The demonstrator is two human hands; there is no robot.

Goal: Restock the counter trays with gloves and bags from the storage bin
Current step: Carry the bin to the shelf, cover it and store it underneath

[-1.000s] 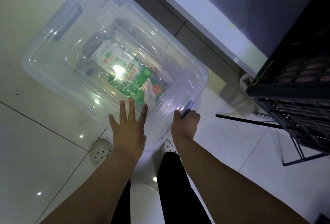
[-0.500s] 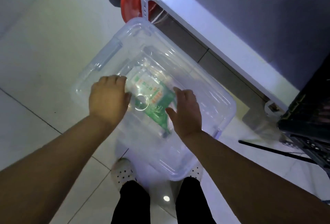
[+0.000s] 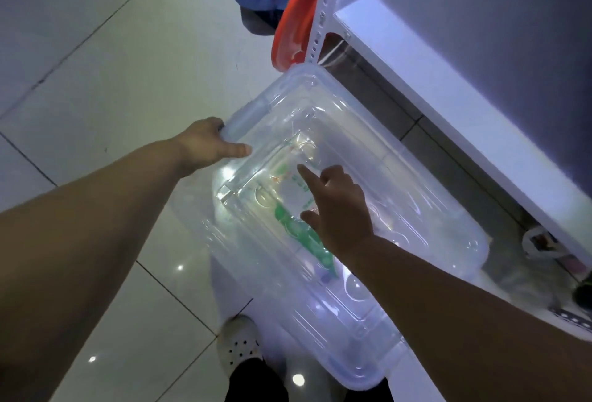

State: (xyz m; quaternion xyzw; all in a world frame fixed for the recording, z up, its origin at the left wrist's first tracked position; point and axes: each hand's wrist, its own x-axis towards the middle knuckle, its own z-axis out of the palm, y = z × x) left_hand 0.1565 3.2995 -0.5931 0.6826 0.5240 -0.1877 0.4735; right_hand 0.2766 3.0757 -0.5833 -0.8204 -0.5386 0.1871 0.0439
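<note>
The storage bin [image 3: 362,353] sits on the tiled floor [image 3: 96,81] with its clear lid [image 3: 416,209] on, so nothing can come out of it yet. This looks like the opening step.

The left hand [image 3: 208,142] is at the bin's far short end. Its fingers curl round the latch handle [image 3: 246,118] and the thumb lies along the lid's edge, a hold suited to pulling that clip free. The right hand [image 3: 336,206] lies over the middle of the lid, holding nothing, with the forefinger stretched out and the other fingers loosely bent. It is probably there to keep the lid and bin from shifting while the other hand works the latch, though I cannot tell how hard it presses.

Under the right hand, a green-and-white printed packet [image 3: 294,228] shows through the lid, lying on the bin's bottom. Whether it holds gloves or bags cannot be read.

The white shelf unit [image 3: 448,97] runs just beside the bin's long right side. Beyond the bin's far end, an orange round thing [image 3: 288,33] leans behind the shelf post. The counter trays are not in view — restocking has barely begun.
</note>
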